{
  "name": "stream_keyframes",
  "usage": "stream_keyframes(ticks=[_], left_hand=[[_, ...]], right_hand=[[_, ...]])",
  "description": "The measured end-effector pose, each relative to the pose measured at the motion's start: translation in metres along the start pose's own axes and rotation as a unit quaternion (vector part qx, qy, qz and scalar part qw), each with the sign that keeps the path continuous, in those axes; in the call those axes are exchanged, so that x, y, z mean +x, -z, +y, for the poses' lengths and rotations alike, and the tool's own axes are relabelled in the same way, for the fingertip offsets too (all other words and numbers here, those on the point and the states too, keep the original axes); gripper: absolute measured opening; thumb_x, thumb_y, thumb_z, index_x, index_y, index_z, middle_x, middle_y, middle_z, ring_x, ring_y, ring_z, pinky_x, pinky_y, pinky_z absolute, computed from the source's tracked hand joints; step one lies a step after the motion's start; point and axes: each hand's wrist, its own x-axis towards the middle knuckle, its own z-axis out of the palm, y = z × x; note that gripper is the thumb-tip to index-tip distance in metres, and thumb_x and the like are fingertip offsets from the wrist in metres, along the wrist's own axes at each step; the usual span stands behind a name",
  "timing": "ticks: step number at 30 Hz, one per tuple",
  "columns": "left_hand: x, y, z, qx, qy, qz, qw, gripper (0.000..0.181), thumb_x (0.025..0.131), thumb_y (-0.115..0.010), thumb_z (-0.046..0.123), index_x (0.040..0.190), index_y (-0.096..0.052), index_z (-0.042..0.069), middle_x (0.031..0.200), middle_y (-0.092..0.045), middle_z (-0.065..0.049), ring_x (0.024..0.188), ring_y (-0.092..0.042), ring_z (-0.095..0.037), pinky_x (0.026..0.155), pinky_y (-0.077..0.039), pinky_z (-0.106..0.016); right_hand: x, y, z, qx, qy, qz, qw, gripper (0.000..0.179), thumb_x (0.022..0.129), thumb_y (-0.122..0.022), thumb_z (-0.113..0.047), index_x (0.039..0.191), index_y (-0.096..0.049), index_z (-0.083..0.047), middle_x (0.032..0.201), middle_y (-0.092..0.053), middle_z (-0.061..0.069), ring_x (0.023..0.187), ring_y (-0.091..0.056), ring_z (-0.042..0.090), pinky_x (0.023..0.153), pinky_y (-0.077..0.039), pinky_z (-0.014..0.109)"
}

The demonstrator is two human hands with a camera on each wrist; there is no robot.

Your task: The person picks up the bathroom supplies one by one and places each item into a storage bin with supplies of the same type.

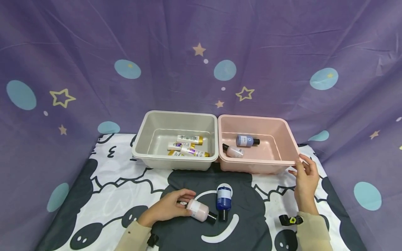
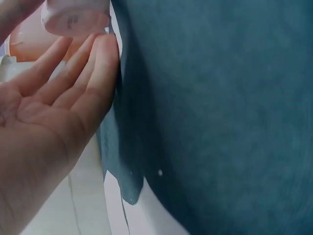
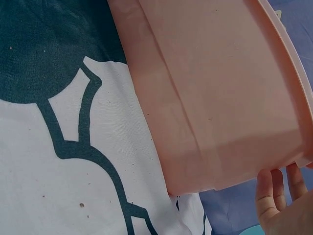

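Head view shows the left hand (image 1: pixel 174 205) low on the cloth's dark patch, thumb and fingers closed to the width of a pale pink bottle (image 1: pixel 198 210) and holding it by its base end. The bottle is tilted, its black cap pointing down and toward the right; whether it touches the cloth (image 1: pixel 125 198) I cannot tell. Just beside that cap lies a dark blue bottle (image 1: pixel 224 198) with a white label, its own black cap toward the person.

The right hand (image 1: pixel 306 181) is at the near right corner of the pink bin (image 1: pixel 257 167) — fingers bent about the rim, gripping it. From the right wrist, fingertips show against the bin's wall and edge.

Inside the pink bin lie a light blue bottle (image 1: pixel 246 141) and a second pink bottle (image 1: pixel 235 152), both black-capped. Next to it, on the left, the grey bin (image 1: pixel 172 162) holds several white tubes (image 1: pixel 189 139) with gold caps, some overlapping. Behind both bins hangs a purple curtain (image 1: pixel 176 42) — printed with stars and blue ovals.
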Motion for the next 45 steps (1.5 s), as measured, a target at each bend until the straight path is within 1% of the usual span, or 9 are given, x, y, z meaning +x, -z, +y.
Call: stream_keyframes(ticks=[3,6,14,20,26,30,35,38,45], left_hand=[[0.000,0.002,-0.002,0.001,0.001,-0.017,0.9998,0.062,0.086,-0.082,0.020,0.139,-0.055,0.003,0.134,-0.059,-0.011,0.118,-0.058,-0.023,0.094,-0.051,-0.036],[0.000,0.004,-0.003,0.006,0.000,-0.027,0.9996,0.062,0.086,-0.082,0.020,0.139,-0.055,0.003,0.132,-0.060,-0.010,0.118,-0.058,-0.023,0.091,-0.052,-0.034],[0.002,0.005,-0.005,0.014,-0.005,-0.026,0.9995,0.063,0.084,-0.084,0.020,0.138,-0.056,0.004,0.124,-0.063,-0.005,0.113,-0.060,-0.021,0.087,-0.054,-0.031],[0.004,0.004,-0.003,-0.013,0.000,-0.022,0.9997,0.063,0.083,-0.085,0.017,0.137,-0.056,0.001,0.118,-0.064,-0.006,0.109,-0.062,-0.023,0.085,-0.054,-0.030],[0.006,0.001,-0.003,-0.043,0.001,-0.011,0.9990,0.062,0.084,-0.084,0.018,0.136,-0.055,-0.003,0.114,-0.066,-0.009,0.103,-0.067,-0.025,0.083,-0.056,-0.031],[0.006,-0.001,-0.001,-0.078,0.006,-0.002,0.9969,0.062,0.083,-0.084,0.015,0.134,-0.055,-0.005,0.111,-0.067,-0.012,0.099,-0.068,-0.027,0.079,-0.058,-0.034],[0.005,-0.001,0.001,-0.113,0.015,0.013,0.9934,0.063,0.082,-0.084,0.011,0.133,-0.054,-0.008,0.110,-0.066,-0.013,0.097,-0.069,-0.028,0.077,-0.058,-0.034],[0.005,0.000,0.002,-0.127,0.012,0.023,0.9916,0.063,0.082,-0.084,0.010,0.134,-0.052,-0.009,0.110,-0.066,-0.015,0.097,-0.069,-0.029,0.078,-0.057,-0.033],[0.006,0.001,0.007,-0.148,-0.009,0.043,0.9880,0.062,0.083,-0.082,0.009,0.133,-0.052,-0.012,0.111,-0.065,-0.017,0.098,-0.067,-0.027,0.081,-0.056,-0.032]], right_hand=[[0.000,0.000,0.001,-0.001,-0.003,0.002,1.0000,0.029,0.096,-0.068,-0.006,0.124,-0.066,-0.003,0.104,-0.068,0.011,0.079,-0.068,0.015,0.059,-0.057,0.024],[-0.001,0.000,0.001,-0.004,-0.005,0.003,1.0000,0.029,0.096,-0.068,-0.007,0.125,-0.066,-0.004,0.104,-0.068,0.011,0.080,-0.068,0.015,0.059,-0.057,0.024],[-0.001,0.000,0.001,-0.011,-0.004,0.006,0.9999,0.029,0.096,-0.068,-0.007,0.125,-0.066,-0.004,0.105,-0.068,0.011,0.080,-0.068,0.015,0.059,-0.057,0.024],[-0.001,0.000,0.001,-0.012,-0.002,0.004,0.9999,0.029,0.096,-0.068,-0.008,0.125,-0.066,-0.004,0.103,-0.067,0.011,0.080,-0.068,0.015,0.059,-0.057,0.024],[0.000,0.000,0.001,-0.009,-0.002,0.002,1.0000,0.029,0.096,-0.069,-0.008,0.124,-0.066,-0.004,0.103,-0.067,0.010,0.080,-0.068,0.015,0.059,-0.057,0.024],[0.000,0.000,0.002,-0.008,0.000,0.001,1.0000,0.030,0.095,-0.070,-0.008,0.124,-0.066,-0.004,0.103,-0.068,0.010,0.080,-0.068,0.015,0.059,-0.057,0.024],[0.000,-0.001,0.000,-0.001,0.005,0.000,1.0000,0.029,0.095,-0.069,-0.007,0.124,-0.067,-0.003,0.102,-0.068,0.011,0.079,-0.067,0.015,0.059,-0.057,0.024],[0.000,-0.001,-0.001,0.001,0.007,-0.001,1.0000,0.029,0.095,-0.069,-0.007,0.124,-0.066,-0.003,0.101,-0.068,0.011,0.078,-0.067,0.015,0.059,-0.057,0.024],[-0.001,-0.001,-0.001,0.004,0.007,-0.001,1.0000,0.030,0.095,-0.069,-0.007,0.125,-0.065,-0.002,0.100,-0.068,0.011,0.077,-0.067,0.015,0.059,-0.057,0.024]])
